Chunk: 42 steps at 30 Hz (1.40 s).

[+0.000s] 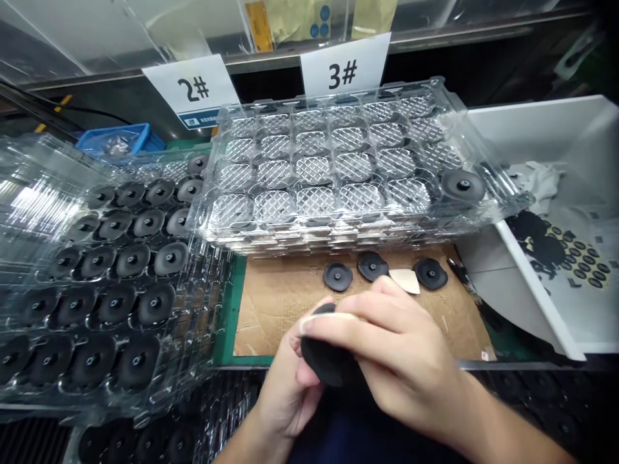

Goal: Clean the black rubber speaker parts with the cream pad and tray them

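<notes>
A worktop (227, 322) with a green mat is carrying a brown cardboard sheet (280, 303), backed by clear bins and 2 white signs reading 2# (193, 87) and 3# (343, 72).

Both hands are meeting low in the middle over 1 black disc (326, 361). The left hand (285, 393) is cupping it from below, fingers curled shut under its edge. The right hand (387, 348) is lying across the top, thumb and forefinger pinching a pale strip or tab (329, 319) against the disc's upper rim; what the strip is cannot be made out. To do this well, it seems wise to be keeping the disc steady in the left palm and pressing along the rim evenly, without bending the soft-looking face.

3 more discs (337, 276) are lying on the cardboard beyond the hands, matt black, round, each with a small centre boss. A pale paper scrap (405, 281) is sitting between 2 of them.

A stack of clear trays (338, 167) with cross-hatched pockets is resting behind, glossy and thin-walled, holding 1 disc at the right end. Left trays (97, 270) are filled with discs in rows. A white bin (541, 303) on the right is holding sheets of black rings.
</notes>
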Motion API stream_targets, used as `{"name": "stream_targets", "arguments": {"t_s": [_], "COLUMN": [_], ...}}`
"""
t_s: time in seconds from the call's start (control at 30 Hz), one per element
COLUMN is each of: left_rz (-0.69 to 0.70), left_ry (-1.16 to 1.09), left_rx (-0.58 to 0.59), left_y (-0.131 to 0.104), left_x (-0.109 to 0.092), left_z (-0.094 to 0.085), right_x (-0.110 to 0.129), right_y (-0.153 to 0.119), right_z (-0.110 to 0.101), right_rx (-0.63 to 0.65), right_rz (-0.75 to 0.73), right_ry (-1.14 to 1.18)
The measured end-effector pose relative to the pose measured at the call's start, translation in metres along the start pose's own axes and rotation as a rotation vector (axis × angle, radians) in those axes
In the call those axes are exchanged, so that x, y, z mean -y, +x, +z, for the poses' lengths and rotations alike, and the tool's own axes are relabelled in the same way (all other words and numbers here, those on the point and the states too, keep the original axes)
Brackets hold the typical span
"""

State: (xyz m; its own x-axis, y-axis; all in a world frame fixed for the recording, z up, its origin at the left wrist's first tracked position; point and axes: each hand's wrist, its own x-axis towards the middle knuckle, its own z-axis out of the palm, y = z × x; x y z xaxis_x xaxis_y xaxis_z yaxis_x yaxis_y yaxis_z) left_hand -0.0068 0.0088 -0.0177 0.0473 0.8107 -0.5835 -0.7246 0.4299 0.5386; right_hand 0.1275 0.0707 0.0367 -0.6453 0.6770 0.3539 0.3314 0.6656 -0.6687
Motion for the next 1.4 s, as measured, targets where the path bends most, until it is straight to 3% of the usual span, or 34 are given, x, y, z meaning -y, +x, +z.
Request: {"name": "stream_targets", "arguments": {"t_s": [0.1, 0.17, 0.3, 0.37, 0.43, 0.5, 0.57, 0.67, 0.73, 0.83, 0.97, 1.03, 1.13, 1.23, 1.4], "left_rz": [0.141, 0.202, 0.205, 0.191, 0.179, 0.17, 0.163, 0.154, 0.159, 0.124, 0.057, 0.043, -0.018, -0.063, -0.057], "left_ry": [-0.065, -0.098, -0.129, -0.129, -0.126, -0.119, -0.106, -0.095, -0.1, -0.136, -0.135, -0.125, -0.133, -0.161, -0.189], "left_rx": [0.09, 0.111, 0.099, 0.083, 0.073, 0.068, 0.068, 0.082, 0.082, 0.098, 0.116, 0.123, 0.16, 0.18, 0.212], "left_y": [0.003, 0.003, 0.003, 0.003, 0.002, 0.002, 0.001, 0.0, 0.0, -0.001, -0.005, -0.007, -0.006, -0.003, -0.002], "left_x": [-0.002, 0.0, 0.001, 0.001, 0.001, 0.002, 0.004, 0.005, 0.005, 0.005, 0.003, 0.0, -0.003, -0.002, -0.004], "left_z": [0.001, 0.0, -0.002, -0.001, 0.0, 0.002, 0.004, 0.004, 0.001, -0.003, 0.0, 0.0, -0.005, -0.012, -0.019], "right_x": [0.007, 0.007, -0.017, -0.033, -0.041, -0.036, -0.02, 0.002, 0.008, 0.007, 0.007, 0.008, 0.008, 0.007, 0.005], "right_y": [-0.017, -0.027, -0.039, -0.043, -0.044, -0.041, -0.033, -0.016, -0.007, 0.002, 0.003, -0.002, -0.013, -0.017, -0.004], "right_z": [0.012, 0.017, 0.022, 0.024, 0.022, 0.017, 0.012, 0.009, 0.008, 0.01, 0.014, 0.01, -0.004, -0.016, -0.012], "right_rx": [-0.161, -0.175, -0.073, -0.147, -0.303, -0.403, -0.375, -0.203, -0.023, 0.173, -0.048, 0.018, 0.186, 0.139, 0.118], "right_rz": [0.141, 0.218, 0.594, 0.779, 0.864, 0.794, 0.581, 0.199, 0.088, 0.162, 0.094, 0.03, 0.128, 0.2, 0.107], "right_ry": [-0.176, -0.111, 0.543, 0.785, 0.778, 0.577, 0.341, 0.158, 0.185, 0.205, 0.069, 0.159, 0.187, 0.014, -0.128]}}
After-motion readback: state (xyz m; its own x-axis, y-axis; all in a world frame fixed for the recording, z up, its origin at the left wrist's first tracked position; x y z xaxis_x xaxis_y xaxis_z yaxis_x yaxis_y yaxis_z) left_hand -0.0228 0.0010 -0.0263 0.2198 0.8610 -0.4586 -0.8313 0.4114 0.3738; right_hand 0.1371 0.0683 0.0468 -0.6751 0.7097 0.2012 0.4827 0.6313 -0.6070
